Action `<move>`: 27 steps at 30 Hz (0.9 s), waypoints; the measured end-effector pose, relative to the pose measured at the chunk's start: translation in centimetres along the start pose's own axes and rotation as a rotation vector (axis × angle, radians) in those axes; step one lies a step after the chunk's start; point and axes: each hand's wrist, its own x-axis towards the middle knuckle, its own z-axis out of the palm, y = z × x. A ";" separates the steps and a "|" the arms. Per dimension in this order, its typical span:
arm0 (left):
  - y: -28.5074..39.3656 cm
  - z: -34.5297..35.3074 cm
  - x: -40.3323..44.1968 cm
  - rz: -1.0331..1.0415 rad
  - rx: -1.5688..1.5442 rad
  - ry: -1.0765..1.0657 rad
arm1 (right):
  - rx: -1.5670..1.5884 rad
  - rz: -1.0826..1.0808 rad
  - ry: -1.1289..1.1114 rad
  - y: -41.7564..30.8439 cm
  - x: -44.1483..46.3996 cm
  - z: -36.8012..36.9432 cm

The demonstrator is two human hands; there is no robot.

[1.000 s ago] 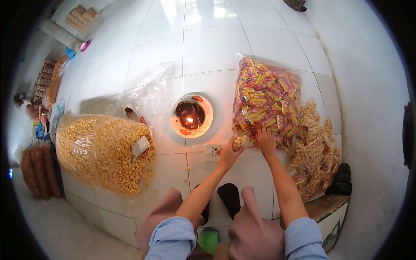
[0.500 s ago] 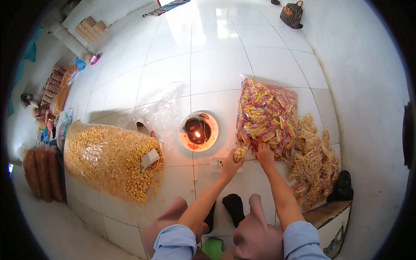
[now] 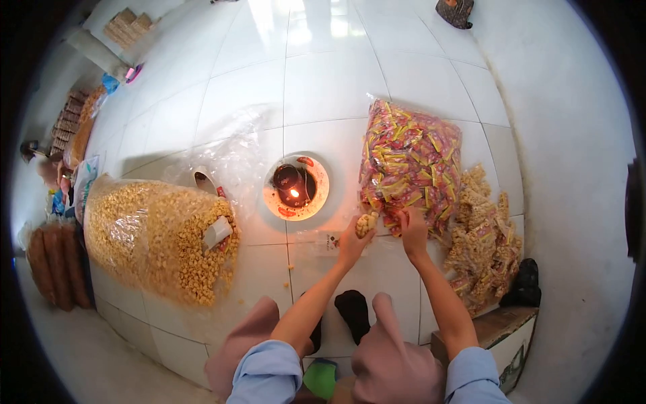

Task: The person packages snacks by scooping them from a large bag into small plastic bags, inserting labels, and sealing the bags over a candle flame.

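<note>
My left hand (image 3: 351,245) is closed around a small clear bag of yellow puffed snacks (image 3: 365,225), its top pointing up. To its right, my right hand (image 3: 414,234) is at the near edge of a large clear bag full of red and yellow sachets (image 3: 412,158). The fingers of that hand are pinched together, and what lies between them is too small to make out. Left of both hands, a plate (image 3: 321,180) carries a dark pot-like lamp with a burning flame (image 3: 294,193). A flat printed clear packet (image 3: 328,242) lies beside my left hand.
A big clear sack of puffed snacks (image 3: 141,232) lies open at left, a white scoop (image 3: 217,232) in its mouth. Filled small bags (image 3: 483,246) are heaped at right, near a low wooden stand (image 3: 505,333). Brown long bags (image 3: 57,266) stand far left.
The view has shifted, so everything sits a little further left and higher. My right hand has drawn back slightly from the sachet bag, its fingers now pinched. My left hand still holds the snack bag.
</note>
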 end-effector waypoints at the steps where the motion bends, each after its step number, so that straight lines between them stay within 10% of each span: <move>1: 0.8 -0.2 0.0 0.014 0.000 0.001 | 0.002 -0.007 0.012 -0.6 0.2 -0.9; 11: 13.9 -4.7 -1.2 0.244 -0.147 -0.120 | 0.985 -0.046 0.089 -16.5 5.2 -15.0; 27: 24.2 -16.1 -6.4 0.401 0.011 -0.124 | 0.502 -0.509 0.101 -30.4 1.8 -19.3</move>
